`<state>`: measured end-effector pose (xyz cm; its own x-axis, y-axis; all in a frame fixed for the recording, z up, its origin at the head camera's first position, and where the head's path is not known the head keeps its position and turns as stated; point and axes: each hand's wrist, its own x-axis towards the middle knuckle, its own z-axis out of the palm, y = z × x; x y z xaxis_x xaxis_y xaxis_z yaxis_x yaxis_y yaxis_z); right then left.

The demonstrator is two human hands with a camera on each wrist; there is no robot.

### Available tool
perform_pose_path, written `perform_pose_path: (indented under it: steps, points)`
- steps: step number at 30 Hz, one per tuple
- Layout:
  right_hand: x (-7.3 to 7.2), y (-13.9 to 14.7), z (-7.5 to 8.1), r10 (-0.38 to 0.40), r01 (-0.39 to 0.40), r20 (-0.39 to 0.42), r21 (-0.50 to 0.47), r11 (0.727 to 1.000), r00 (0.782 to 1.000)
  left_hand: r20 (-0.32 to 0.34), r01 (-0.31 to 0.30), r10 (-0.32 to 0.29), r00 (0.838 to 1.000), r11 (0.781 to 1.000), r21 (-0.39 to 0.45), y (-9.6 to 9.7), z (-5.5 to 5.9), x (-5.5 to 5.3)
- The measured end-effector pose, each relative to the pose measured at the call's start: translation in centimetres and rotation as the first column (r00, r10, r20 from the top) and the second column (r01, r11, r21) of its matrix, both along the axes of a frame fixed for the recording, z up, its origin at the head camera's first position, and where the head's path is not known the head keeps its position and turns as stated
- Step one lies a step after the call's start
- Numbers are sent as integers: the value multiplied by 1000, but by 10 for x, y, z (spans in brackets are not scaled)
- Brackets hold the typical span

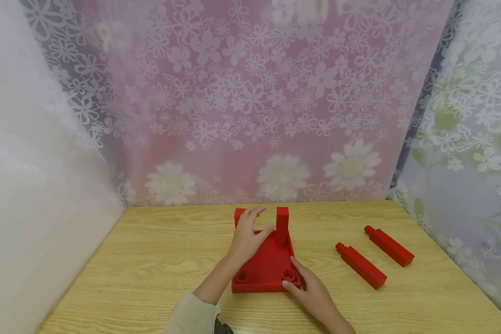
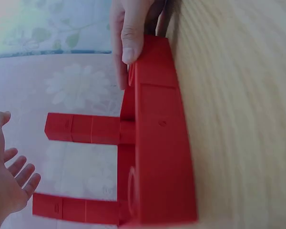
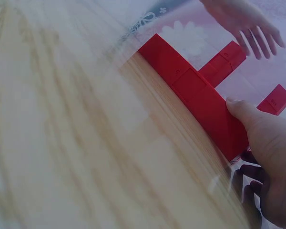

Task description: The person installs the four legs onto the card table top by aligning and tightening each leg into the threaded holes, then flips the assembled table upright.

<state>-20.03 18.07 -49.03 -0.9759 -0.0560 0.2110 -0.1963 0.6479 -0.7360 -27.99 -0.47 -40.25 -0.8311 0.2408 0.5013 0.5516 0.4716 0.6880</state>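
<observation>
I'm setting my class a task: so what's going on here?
A person's right grip holds a red base by its near right corner; their left grip hovers over it, open. Two posts stand at the far corners, two loose posts lie on the table to the right, and the near sockets are empty.

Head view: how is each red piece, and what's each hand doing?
Red base: flat, hollow side up
Far left leg: upright in its corner
Far right leg: upright in its corner
Near left socket: empty
Near right socket: empty
Nearer loose leg: lying flat
Farther loose leg: lying flat
Left hand: raised, holding nothing
Right hand: gripping the base's near right corner
</observation>
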Motion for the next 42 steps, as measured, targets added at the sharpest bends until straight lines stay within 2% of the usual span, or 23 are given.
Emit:
perform_pose_path:
  steps: [2,6,10,12,18,20,27,31,32,34,37,40,42]
  points:
    - [0,0,0,-2,2,11,-1,1000,1000,10,10,-10,1000,1000,29,-13,-5,7]
    - [-1,0,0,-4,4,27,-5,1000,1000,78,35,-43,996,994,102,-36,-17,19]
    - [-1,0,0,-4,4,33,1,1000,999,144,47,-72,987,985,167,-56,-28,27]
    - [-1,0,-1,-4,4,31,5,1000,1000,159,47,-74,985,985,168,-63,-33,31]
    - [-2,1,-1,3,-3,22,5,1000,1000,126,-13,4,992,998,67,-80,-47,33]
    - [-2,1,0,4,-4,24,2,1000,1000,116,-16,13,993,999,29,-84,-52,32]
    - [-1,1,6,-27,28,46,-24,999,999,142,91,-75,987,990,-111,-96,-70,28]
    - [-1,10,11,-51,49,-52,-42,998,997,174,147,-116,978,972,-182,-99,-78,27]
    - [-2,15,12,-57,54,-103,-36,998,993,180,154,-118,977,966,-205,-100,-80,27]
    - [-2,27,13,-74,75,-234,-8,997,969,194,170,-125,973,957,-236,-100,-83,28]
    - [-3,47,15,-119,141,-396,27,990,910,198,177,-126,972,947,-269,-101,-86,27]
    - [-5,70,17,-172,219,-497,37,975,850,191,180,-129,973,945,-275,-102,-88,27]
    - [-6,84,17,-211,273,-527,43,961,823,188,181,-132,973,945,-272,-103,-89,26]
